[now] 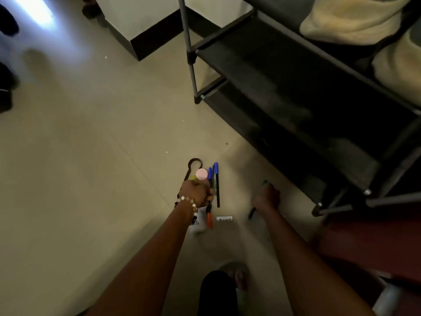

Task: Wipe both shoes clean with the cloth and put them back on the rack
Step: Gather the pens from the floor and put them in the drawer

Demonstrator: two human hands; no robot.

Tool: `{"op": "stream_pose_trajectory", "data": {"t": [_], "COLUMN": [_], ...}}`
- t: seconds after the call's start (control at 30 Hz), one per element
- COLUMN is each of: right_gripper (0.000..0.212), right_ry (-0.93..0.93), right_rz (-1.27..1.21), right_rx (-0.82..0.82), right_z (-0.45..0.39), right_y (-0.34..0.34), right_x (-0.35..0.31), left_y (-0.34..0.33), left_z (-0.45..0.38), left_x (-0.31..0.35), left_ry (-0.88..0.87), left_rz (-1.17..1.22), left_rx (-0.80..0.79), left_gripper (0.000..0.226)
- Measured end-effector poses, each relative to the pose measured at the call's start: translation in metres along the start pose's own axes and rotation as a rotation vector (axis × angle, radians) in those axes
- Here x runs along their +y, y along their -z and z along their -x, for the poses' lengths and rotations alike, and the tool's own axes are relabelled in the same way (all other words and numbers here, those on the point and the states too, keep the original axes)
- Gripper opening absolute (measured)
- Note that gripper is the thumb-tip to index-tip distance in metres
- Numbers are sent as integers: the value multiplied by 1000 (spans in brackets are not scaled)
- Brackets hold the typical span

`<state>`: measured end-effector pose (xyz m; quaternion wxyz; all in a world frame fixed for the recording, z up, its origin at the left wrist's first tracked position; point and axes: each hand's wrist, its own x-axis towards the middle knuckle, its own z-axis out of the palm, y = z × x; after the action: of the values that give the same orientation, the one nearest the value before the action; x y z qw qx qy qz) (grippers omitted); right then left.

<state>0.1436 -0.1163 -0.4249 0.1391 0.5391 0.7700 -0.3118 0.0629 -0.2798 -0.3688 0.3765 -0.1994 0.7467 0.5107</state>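
While both arms reach down toward the tiled floor (79, 156) in the head view, the left hand (197, 193), with a beaded bracelet (190, 202) at the wrist, has its fingers curled round a bunch of items: a pink-capped object (202, 174), a blue-capped pen (216, 179), a second blue pen (210, 176) and an orange-tipped marker (209, 218). A dark looped strap (193, 164) shows just beyond the knuckles; whether the hand holds it, cannot tell. The right hand (267, 197) is fisted round a thin dark pen-like stick (251, 213), with a greenish tip poking out above the fingers.

A small white tube (224, 218) lies on the floor between the two wrists, and a white object (198, 224) sits partly hidden under the left wrist.

The shoe rack (296, 99), black shelves on grey poles, stands to the right, near the right hand. Cream shoes (350, 19) rest on its upper shelf at the top right. No cloth can be made out. A sandalled foot (238, 275) shows at the bottom edge. Dark blurred shapes (6, 65) sit at the left edge.
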Motion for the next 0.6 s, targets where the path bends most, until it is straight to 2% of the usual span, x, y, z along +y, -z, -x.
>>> {"op": "stream_pose_trajectory", "data": {"t": [0.1,0.17,0.23,0.27,0.3,0.37,0.4,0.43,0.5,0.6], "right_gripper": [25,24,22,22,22,22,23,22,26,22], "right_ry": [155,340,445,451,425,353,365,407,515,561], "right_rz": [-351,-430,-437,-451,-480,-413,-284,-124,120,261], "right_rx": [-383,-637,-793,-813,-759,-460,-308,-221,-196,-148], "right_z": [13,29,39,40,39,36,34,33,38,43], "right_y": [13,21,23,22,17,2,-9,-18,-34,-46], "right_x": [-32,-51,-63,-65,-66,-60,-55,-50,-44,-44], "left_y": [-5,-6,-4,-2,2,9,11,13,13,11], "left_z": [6,7,1,-4,-5,-12,-16,-17,-18,-23], "left_x": [1,3,4,2,2,-1,-4,-8,-16,-24], "left_ry": [8,57,85,78,65,31,10,-3,-19,-59], "left_rz": [111,196,232,254,277,271,253,240,237,176], "left_rx": [-110,-158,-77,-13,44,156,211,253,292,301], "left_gripper": [21,27,29,26,23,26,29,29,31,35]}}
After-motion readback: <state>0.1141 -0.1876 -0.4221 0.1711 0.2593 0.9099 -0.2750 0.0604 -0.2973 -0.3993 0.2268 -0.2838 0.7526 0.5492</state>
